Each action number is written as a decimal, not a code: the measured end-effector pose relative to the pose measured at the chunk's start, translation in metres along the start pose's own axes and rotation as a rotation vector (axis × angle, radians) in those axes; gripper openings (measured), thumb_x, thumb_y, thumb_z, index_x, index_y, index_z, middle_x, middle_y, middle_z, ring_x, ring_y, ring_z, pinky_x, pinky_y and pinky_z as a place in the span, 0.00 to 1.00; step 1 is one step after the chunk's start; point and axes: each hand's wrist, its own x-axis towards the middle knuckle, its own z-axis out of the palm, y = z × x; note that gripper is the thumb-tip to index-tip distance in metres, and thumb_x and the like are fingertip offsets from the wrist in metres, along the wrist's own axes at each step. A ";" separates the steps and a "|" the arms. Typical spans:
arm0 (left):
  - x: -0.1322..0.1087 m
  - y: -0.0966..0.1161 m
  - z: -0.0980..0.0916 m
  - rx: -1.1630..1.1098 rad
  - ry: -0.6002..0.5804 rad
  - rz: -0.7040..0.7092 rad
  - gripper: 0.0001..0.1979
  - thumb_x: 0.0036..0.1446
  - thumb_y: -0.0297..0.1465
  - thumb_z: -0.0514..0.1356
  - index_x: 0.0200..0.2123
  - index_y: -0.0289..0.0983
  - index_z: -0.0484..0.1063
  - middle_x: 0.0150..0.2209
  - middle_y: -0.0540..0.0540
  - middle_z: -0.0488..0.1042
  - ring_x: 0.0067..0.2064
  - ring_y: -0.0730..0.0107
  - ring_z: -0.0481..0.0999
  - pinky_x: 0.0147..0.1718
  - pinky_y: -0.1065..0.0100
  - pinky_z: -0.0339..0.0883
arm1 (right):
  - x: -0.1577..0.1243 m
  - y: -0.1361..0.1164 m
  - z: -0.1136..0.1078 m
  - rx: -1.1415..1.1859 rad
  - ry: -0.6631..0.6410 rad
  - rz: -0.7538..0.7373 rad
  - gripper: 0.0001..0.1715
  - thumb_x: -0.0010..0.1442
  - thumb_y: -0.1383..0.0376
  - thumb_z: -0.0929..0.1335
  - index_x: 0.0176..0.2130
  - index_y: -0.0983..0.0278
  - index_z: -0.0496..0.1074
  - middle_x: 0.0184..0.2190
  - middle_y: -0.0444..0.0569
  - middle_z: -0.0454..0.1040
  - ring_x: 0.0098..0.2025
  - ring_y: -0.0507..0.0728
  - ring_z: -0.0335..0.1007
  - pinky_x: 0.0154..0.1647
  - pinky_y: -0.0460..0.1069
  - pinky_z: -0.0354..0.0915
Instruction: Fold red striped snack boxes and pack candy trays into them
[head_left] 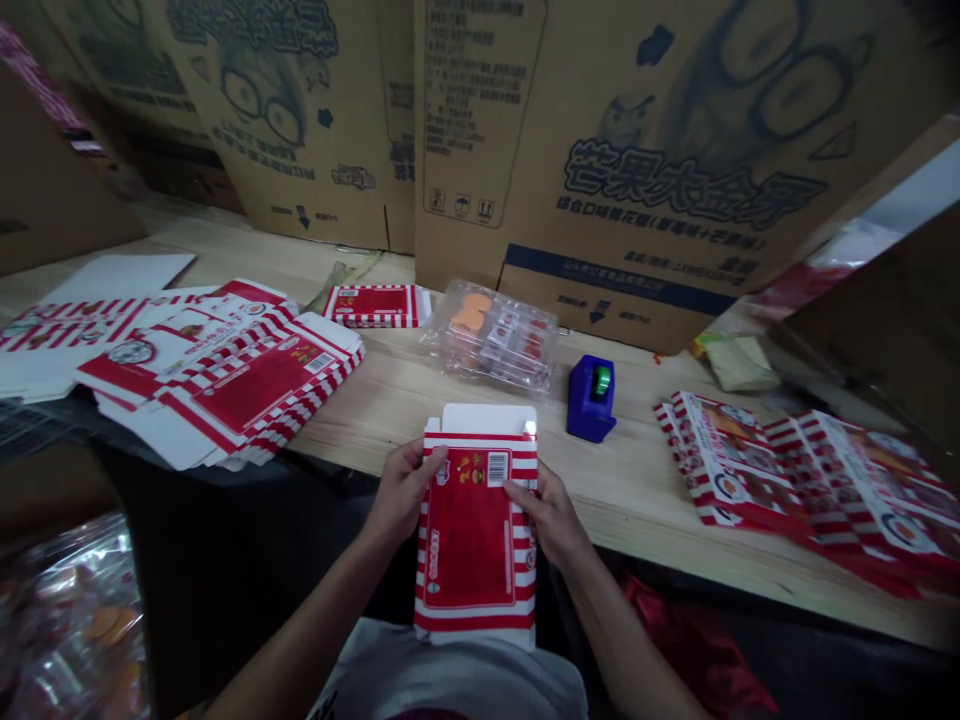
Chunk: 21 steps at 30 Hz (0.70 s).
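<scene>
Between my hands is a red-and-white striped cardboard box [469, 540], held upright near my lap with its barcode side toward me. A white flap stands up from its top end. My left hand [406, 488] grips the upper left edge, thumb on the front. My right hand [551, 505] closes on the right edge, thumb just under the barcode; its other fingers are hidden behind the box. Beyond the box, on the table, lie a clear plastic pack [495, 335] with orange and red pieces inside and a blue tape dispenser [591, 400] with green tape.
Flat striped boxes [262, 385] are stacked at the left. A striped box [375, 306] lies behind. Several filled-out boxes [735, 460] stand at the right on the wooden table [637, 480]. Large cartons [480, 230] wall off the back. Clear packs [82, 620] fill the lower left.
</scene>
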 end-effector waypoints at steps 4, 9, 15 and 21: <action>-0.004 -0.004 -0.006 0.089 -0.016 -0.027 0.21 0.48 0.40 0.68 0.43 0.32 0.75 0.37 0.42 0.81 0.36 0.57 0.81 0.33 0.64 0.74 | -0.002 0.006 0.004 -0.129 0.171 -0.211 0.33 0.50 0.63 0.75 0.52 0.55 0.61 0.49 0.48 0.74 0.46 0.57 0.74 0.46 0.53 0.71; -0.011 -0.018 -0.005 0.204 0.066 0.127 0.29 0.52 0.38 0.65 0.57 0.39 0.66 0.50 0.42 0.77 0.49 0.56 0.77 0.45 0.62 0.73 | -0.005 0.014 -0.002 -0.194 0.253 -0.230 0.30 0.51 0.62 0.74 0.52 0.56 0.65 0.49 0.50 0.73 0.43 0.57 0.74 0.44 0.51 0.71; -0.019 -0.020 -0.009 0.160 -0.085 0.065 0.35 0.55 0.35 0.64 0.63 0.45 0.55 0.60 0.41 0.67 0.51 0.57 0.75 0.47 0.61 0.73 | -0.006 0.009 -0.019 -0.320 0.222 -0.249 0.25 0.57 0.58 0.70 0.54 0.58 0.70 0.40 0.46 0.75 0.37 0.55 0.72 0.38 0.48 0.69; -0.010 -0.016 -0.016 0.193 -0.153 0.016 0.23 0.54 0.36 0.64 0.53 0.40 0.66 0.47 0.43 0.76 0.43 0.62 0.77 0.41 0.65 0.73 | 0.000 0.002 -0.033 -0.460 0.228 -0.316 0.11 0.58 0.58 0.69 0.39 0.60 0.78 0.38 0.47 0.78 0.41 0.58 0.72 0.42 0.50 0.67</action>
